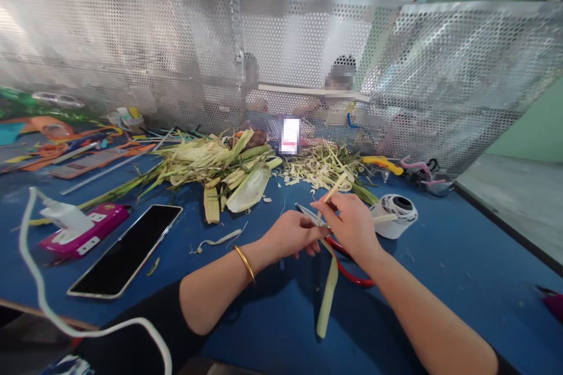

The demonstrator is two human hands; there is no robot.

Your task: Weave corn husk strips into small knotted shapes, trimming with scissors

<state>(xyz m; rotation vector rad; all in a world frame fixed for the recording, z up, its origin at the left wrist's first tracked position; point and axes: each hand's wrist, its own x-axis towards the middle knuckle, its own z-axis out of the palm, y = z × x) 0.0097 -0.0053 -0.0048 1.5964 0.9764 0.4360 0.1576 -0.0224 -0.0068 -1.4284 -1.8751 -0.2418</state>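
Note:
A pale green strip of plant leaf or husk [328, 299] runs between my two hands, its wider lower end hanging over the blue table. My left hand [297, 233], with a gold bangle at the wrist, pinches the strip near its middle. My right hand [354, 220] grips the strip just above, its narrow upper end sticking out past the fingers. Beneath the hands lie scissors with red handles [355, 278], partly hidden by them. To the right of my right hand stands a roll in a black-and-white wrapping [396, 215].
A heap of husks and leaves [211, 167] and a pile of shredded bits [321, 167] lie at the back. On the left are a phone [125, 252], a purple power strip [88, 228] and a white cable [39, 281]. A perforated metal screen [153, 47] stands behind; people sit beyond it.

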